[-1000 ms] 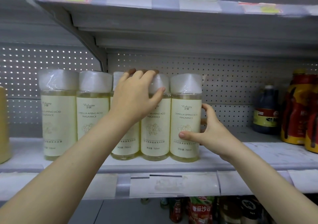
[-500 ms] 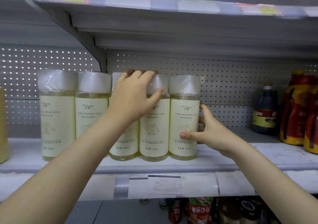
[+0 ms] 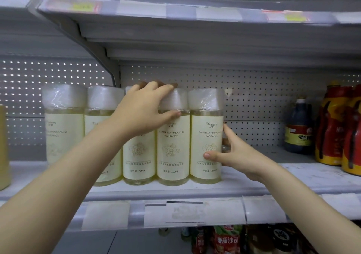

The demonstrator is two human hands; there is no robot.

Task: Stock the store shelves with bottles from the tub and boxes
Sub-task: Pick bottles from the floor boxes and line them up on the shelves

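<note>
Bare left hand [image 3: 142, 113], bare right hand [image 3: 240, 156], uncovered forearms [image 3: 58, 175], short fingernails [image 3: 206, 155]

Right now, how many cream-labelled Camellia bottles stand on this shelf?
5, in one row: leftmost bottle, second bottle, third bottle behind the left hand, fourth bottle under its thumb, fifth bottle held by the right hand. Others may hide behind.

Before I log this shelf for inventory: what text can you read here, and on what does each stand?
"Xishuang 汐爽": rightmost pale bottle, top of its label.
"CAMELLIA AMINO ACID FRAGRANCE": same label, also on the next pale bottle.
"净含量 750ml": bottom of both labels.
"番茄沙司": red pouch, bottom of view.
Dark bottle: only "老" is clear on its label.
Fine print on the pale labels and the shelf-edge tags: too blurred to read.
</note>
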